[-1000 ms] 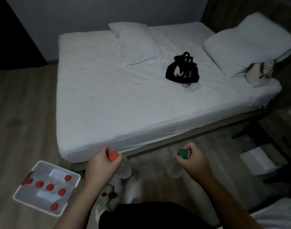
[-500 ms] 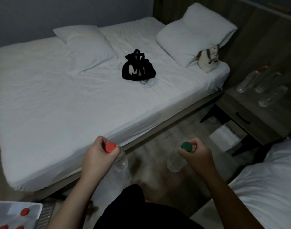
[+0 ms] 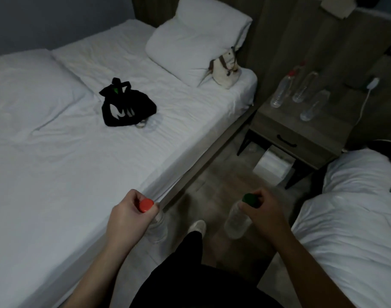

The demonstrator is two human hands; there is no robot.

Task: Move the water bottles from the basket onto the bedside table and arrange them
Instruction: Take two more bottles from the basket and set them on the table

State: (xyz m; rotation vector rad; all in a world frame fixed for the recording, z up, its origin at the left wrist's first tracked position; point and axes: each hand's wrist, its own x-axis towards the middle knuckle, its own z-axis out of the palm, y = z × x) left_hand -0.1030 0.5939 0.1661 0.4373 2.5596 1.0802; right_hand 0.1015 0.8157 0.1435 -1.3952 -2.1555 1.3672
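My left hand (image 3: 129,215) grips a clear water bottle with a red cap (image 3: 146,205) by its neck; the body hangs below my fist. My right hand (image 3: 264,213) holds a second clear bottle with a green cap (image 3: 249,199) the same way, its body (image 3: 236,223) hanging over the floor. The wooden bedside table (image 3: 285,127) stands at the upper right, far ahead of both hands. On its top stand several clear bottles, one with a red cap (image 3: 281,91), another (image 3: 304,87) behind it and one (image 3: 313,106) nearer the front. The basket is out of view.
A white bed (image 3: 79,163) fills the left, with a black bag (image 3: 127,107), a small cream bag (image 3: 226,71) and pillows on it. A second bed (image 3: 354,218) is at the right. A narrow floor aisle (image 3: 216,187) runs between them. A white charger cable (image 3: 367,96) hangs by the table.
The view has swung right and forward along the bed: the basket has left the frame and the bedside table has come closer. Both hands keep their bottles.
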